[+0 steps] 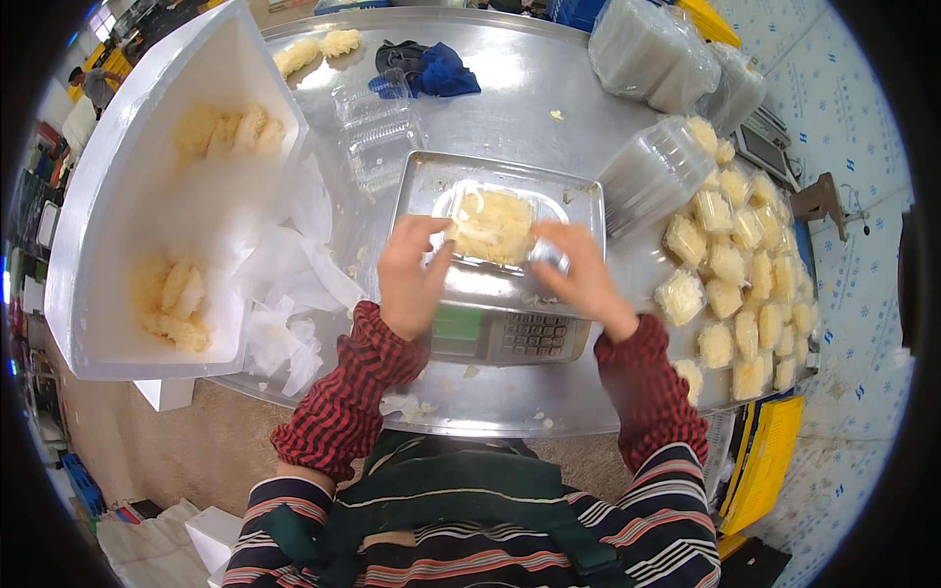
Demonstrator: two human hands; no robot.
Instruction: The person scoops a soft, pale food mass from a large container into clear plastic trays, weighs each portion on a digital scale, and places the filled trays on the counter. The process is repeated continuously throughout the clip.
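Note:
A clear plastic box filled with pale yellow food pieces sits on the metal tray of a digital scale. At the box's left edge is my left hand, thumb and fingertips touching its rim. My right hand is at the box's right side, blurred, its fingers near the corner. Whether either hand grips the plastic is not clear. Left of the tray lies an opened, food-free clear box. A stack of nested clear boxes leans beside the tray's right edge.
A white foam box holding yellow food pieces stands left, with crumpled white paper beside it. Many filled packs cover the table's right end. Wrapped box stacks, a blue cloth and loose food lie along the back.

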